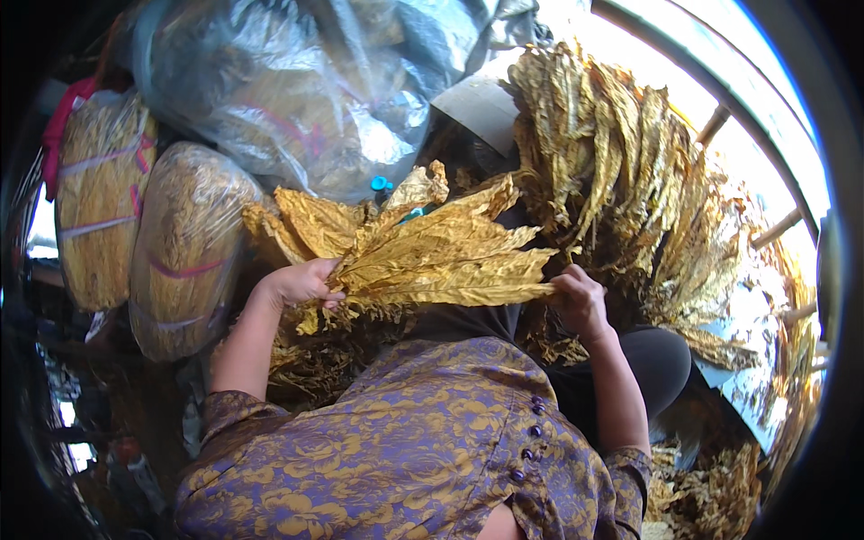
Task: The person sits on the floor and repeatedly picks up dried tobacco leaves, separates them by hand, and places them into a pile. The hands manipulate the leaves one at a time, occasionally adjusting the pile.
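A fan of dried golden-brown leaves, which look like tobacco, stretches across my lap. My left hand grips the gathered end of this fan. At the opposite side, my right hand pinches the tip of the lowest leaf with curled fingers. Behind the fan, more dried leaves spread out to the left. A small turquoise cap shows just beyond them; what it belongs to is mostly hidden. Loose crumpled leaves lie below my left forearm.
Dried leaves hang in a thick row at the right, by a wooden frame. Two plastic-wrapped leaf bundles stand at left. A large clear plastic bag fills the back. More leaves lie at lower right.
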Tool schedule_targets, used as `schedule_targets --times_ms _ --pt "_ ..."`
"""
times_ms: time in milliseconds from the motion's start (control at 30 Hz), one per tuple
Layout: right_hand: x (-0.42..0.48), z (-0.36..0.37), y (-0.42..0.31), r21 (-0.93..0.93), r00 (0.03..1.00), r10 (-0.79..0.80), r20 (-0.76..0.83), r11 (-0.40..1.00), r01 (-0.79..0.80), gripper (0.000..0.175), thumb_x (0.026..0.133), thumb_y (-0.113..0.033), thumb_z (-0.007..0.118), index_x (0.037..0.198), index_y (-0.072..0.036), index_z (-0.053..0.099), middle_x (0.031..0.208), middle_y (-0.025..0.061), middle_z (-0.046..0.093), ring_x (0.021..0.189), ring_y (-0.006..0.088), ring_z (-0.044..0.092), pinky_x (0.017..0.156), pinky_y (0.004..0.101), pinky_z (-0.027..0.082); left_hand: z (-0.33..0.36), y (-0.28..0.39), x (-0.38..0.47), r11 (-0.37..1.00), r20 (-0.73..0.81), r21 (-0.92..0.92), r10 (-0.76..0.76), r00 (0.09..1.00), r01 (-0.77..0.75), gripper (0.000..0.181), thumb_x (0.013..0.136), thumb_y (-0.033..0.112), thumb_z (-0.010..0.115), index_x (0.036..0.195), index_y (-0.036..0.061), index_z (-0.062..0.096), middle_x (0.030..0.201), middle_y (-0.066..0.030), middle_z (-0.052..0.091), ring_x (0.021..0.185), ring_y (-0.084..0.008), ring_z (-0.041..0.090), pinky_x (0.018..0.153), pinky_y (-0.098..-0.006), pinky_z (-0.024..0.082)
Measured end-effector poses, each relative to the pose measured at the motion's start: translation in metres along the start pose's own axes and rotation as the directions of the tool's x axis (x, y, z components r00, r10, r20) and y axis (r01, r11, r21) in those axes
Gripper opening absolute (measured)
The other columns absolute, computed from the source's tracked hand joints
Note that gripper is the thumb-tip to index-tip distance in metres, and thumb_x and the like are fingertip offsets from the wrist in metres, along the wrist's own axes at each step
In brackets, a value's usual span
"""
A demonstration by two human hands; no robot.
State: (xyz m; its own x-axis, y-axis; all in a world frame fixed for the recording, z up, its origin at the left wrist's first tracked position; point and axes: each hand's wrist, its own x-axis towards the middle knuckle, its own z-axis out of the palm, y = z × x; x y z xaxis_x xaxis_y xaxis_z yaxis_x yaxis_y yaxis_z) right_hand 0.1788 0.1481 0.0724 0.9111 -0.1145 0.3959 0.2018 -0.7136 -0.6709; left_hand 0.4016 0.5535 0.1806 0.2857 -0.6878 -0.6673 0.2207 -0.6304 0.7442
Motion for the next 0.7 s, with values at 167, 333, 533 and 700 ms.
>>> schedule_targets --times_ms 167,333,533,700 --pt "-0.008 -0.042 0.062 0.218 0.697 0.473 -0.539 0.877 -0.427 0.027 0.092 -0.008 0.044 0.116 -0.007 0.058 0.097 0.0063 0.061 0.083 0.0141 0.056 0.079 0.0265 0.048 -0.022 -0.009 -0.05 0.994 -0.361 0.012 0.109 0.926 -0.112 0.051 0.083 -0.005 0.054 0.131 0.0024 0.038 0.083 -0.0048 0.059 0.062 -0.0091 0.052 0.061 -0.0247 0.049" --pt "-0.053 -0.071 0.107 0.457 0.508 0.68 -0.528 0.732 -0.505 0.024 0.092 -0.005 0.041 0.112 -0.006 0.056 0.078 0.0009 0.048 0.067 0.0075 0.044 0.061 0.0195 0.04 -0.05 -0.064 -0.046 0.912 -0.969 0.047 0.141 0.202 -0.407 0.015 0.087 0.0 0.049 0.102 -0.0035 0.046 0.084 -0.0118 0.058 0.063 -0.0145 0.056 0.062 -0.0266 0.054" --pt "-0.055 -0.026 0.101 0.124 0.707 0.571 -0.418 0.807 -0.578 0.026 0.091 -0.007 0.045 0.116 -0.003 0.051 0.079 0.0099 0.059 0.07 0.0205 0.053 0.067 0.0319 0.044 -0.055 -0.24 0.043 0.859 -0.816 -0.498 -0.418 0.4 -0.118 0.035 0.081 -0.01 0.045 0.115 -0.0026 0.043 0.078 -0.0176 0.058 0.05 -0.0207 0.053 0.045 -0.0362 0.048" --pt "-0.082 -0.05 0.098 -0.067 0.696 0.58 -0.424 0.746 -0.663 0.031 0.09 -0.011 0.047 0.12 -0.006 0.049 0.082 0.0112 0.062 0.074 0.0242 0.059 0.071 0.0351 0.046 -0.057 -0.235 0.084 0.808 -0.791 -0.531 -0.365 0.49 -0.255 0.028 0.084 0.01 0.059 0.104 -0.0048 0.047 0.09 -0.0208 0.061 0.077 -0.0276 0.062 0.067 -0.0415 0.051"
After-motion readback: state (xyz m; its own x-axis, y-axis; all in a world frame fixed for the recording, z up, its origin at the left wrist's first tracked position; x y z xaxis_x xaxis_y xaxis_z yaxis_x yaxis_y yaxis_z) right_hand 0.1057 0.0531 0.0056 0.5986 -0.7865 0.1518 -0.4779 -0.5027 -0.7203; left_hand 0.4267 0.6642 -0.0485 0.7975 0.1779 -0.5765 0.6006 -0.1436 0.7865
